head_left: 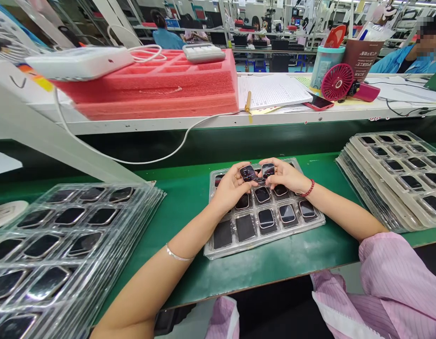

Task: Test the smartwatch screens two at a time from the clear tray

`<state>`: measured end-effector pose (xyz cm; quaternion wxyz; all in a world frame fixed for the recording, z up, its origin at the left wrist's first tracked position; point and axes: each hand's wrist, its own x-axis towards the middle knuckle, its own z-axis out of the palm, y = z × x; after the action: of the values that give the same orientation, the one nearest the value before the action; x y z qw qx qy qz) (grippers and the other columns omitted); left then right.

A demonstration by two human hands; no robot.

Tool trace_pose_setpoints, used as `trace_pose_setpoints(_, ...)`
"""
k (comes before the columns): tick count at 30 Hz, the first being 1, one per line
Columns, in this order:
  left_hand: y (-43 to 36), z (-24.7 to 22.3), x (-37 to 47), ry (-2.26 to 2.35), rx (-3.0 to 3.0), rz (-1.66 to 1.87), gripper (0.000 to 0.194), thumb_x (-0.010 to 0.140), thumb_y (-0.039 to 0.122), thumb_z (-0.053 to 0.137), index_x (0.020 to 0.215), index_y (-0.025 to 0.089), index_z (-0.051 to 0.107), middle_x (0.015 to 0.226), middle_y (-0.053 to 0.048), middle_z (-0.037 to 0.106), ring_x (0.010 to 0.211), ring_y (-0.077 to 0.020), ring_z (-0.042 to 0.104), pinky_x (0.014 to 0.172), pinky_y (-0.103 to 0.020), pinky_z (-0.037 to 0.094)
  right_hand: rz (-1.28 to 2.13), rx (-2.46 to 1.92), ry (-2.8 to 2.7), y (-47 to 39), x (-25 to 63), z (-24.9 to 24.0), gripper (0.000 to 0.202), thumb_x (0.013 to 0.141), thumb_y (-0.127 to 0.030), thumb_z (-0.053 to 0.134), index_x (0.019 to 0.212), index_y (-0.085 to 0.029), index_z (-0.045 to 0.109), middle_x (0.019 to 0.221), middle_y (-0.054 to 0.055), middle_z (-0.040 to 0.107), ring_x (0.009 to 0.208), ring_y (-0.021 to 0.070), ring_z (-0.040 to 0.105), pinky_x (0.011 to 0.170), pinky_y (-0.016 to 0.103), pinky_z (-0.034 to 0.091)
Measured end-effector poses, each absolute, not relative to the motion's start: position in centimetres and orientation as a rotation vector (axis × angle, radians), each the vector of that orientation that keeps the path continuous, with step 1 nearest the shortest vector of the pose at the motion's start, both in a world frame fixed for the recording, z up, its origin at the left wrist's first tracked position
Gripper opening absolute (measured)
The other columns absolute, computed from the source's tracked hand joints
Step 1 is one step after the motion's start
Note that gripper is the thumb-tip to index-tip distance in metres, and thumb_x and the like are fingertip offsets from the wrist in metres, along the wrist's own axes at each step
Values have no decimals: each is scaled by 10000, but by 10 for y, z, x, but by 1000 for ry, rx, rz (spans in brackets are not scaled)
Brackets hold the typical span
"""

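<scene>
My left hand [232,184] grips a dark square watch face [248,173] with a metal rim, held up by its edges. Close beside it, my right hand [285,175] pinches a second watch face [267,170] of the same look. Both hands are over a clear plastic tray [244,246] on the green bench. Several watch faces, such as one near the front [266,218], lie in the tray's pockets. Two front-left pockets show only a dark flat bottom. My hands and forearms cover part of the tray's back rows.
A tall stack of clear trays with watch faces [128,226] stands at left, another stack [383,188] at right. Behind, a white shelf [161,123] carries red foam [150,96], papers [274,92], a phone [319,102] and a pink fan [336,82]. A white cable [184,141] hangs down. People sit beyond.
</scene>
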<state>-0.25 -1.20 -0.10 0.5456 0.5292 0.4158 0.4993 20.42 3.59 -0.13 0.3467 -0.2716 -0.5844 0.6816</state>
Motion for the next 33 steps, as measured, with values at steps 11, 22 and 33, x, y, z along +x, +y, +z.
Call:
trace_pose_setpoints(11,-14,-2,-3,1001,1370,1171,523,725,205,701,1231,163,575,1031,-88,734,721,-164,710,529,-220,503,1339,-690,-1864,27,202,-1,340,754,-177,645,1079,-174,541,902,31,651,782,151,638,599,231,512)
trace_pose_setpoints(22,-14,-2,-3,1022,1424,1174,436,745,216,690,1172,165,620,1007,-86,741,691,-163,703,494,-215,474,1264,-654,-1884,26,202,-1,296,770,-194,642,1051,-182,548,924,39,664,855,179,661,732,297,537)
trace_pose_setpoints(33,-15,-1,-4,1043,1450,1167,429,729,200,660,1156,171,621,1014,-74,749,706,-164,708,508,-222,493,1177,-684,-1938,24,201,2,295,761,-196,624,1049,-180,565,986,53,668,911,192,655,725,293,530)
